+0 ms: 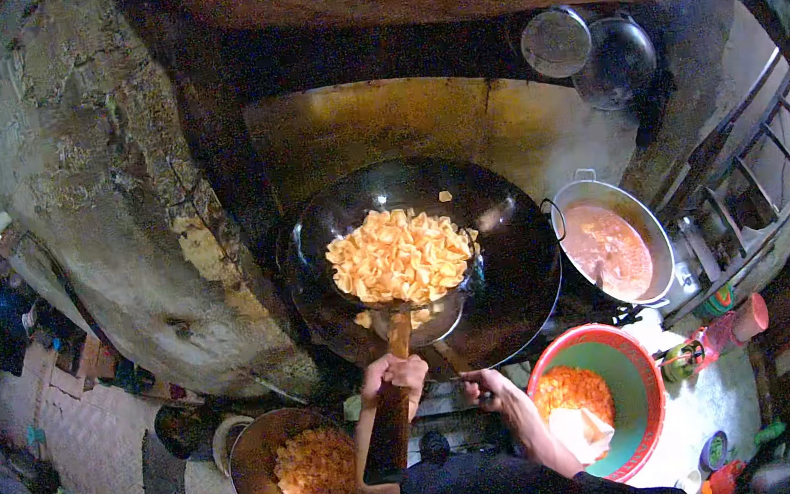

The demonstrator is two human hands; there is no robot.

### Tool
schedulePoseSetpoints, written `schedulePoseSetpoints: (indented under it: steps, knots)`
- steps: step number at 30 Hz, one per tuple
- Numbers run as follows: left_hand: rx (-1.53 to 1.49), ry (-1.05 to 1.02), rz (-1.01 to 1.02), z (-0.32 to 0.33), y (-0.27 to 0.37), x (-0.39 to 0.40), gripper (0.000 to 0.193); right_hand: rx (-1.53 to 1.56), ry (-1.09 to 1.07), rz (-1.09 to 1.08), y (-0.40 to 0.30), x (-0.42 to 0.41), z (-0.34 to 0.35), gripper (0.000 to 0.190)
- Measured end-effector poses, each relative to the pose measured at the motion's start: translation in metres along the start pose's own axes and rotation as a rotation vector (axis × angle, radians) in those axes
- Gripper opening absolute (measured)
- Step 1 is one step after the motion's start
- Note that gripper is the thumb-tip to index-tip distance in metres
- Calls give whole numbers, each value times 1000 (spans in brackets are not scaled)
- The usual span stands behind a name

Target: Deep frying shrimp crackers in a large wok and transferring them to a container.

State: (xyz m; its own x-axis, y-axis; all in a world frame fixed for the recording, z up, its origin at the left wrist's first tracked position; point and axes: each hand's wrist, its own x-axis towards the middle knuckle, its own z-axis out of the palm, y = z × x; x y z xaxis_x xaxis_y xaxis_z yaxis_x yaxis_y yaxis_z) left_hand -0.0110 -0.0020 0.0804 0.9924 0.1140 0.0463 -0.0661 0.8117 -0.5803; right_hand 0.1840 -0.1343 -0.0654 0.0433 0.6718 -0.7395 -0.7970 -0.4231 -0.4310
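A large dark wok [507,292] lies before me, with pale yellow fried chips [400,254] heaped in its middle, apparently on a skimmer whose bowl is mostly hidden. My left hand [394,374] is wrapped around the thick wooden handle [389,430] that runs up to this heap. Between the fingers of my right hand [489,390] is the end of a slim utensil handle [448,355], reaching over the wok's near rim. Below the heap shows a curved metal edge with a few chips by it; which utensil it belongs to I cannot tell. One loose chip [445,196] sits on the far wall.
A two-handled aluminium pot [655,241] of reddish-brown food stands right of the wok. Nearer are a red-rimmed green tub [639,394] with orange food and, at left, a metal basin [254,486] of orange-brown pieces. A rough masonry wall [87,214] rises at left.
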Motion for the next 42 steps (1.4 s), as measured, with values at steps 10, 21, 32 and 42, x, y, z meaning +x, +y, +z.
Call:
schedulePoseSetpoints:
  steps: [10, 21, 32, 42]
  knots:
    - [112, -15, 59, 56, -29, 19, 12, 802, -131, -109, -52, 10, -47, 16]
    - [136, -3, 207, 51, -53, 29, 7, -621, 328, -466, -151, 49, -131, 24]
    - [257, -51, 149, 30, -58, 49, 8, -879, 627, -574, -120, 203, -304, 24]
    - [189, -39, 203, 45, -61, 35, 9, 306, -172, 103, -96, 5, -12, 9]
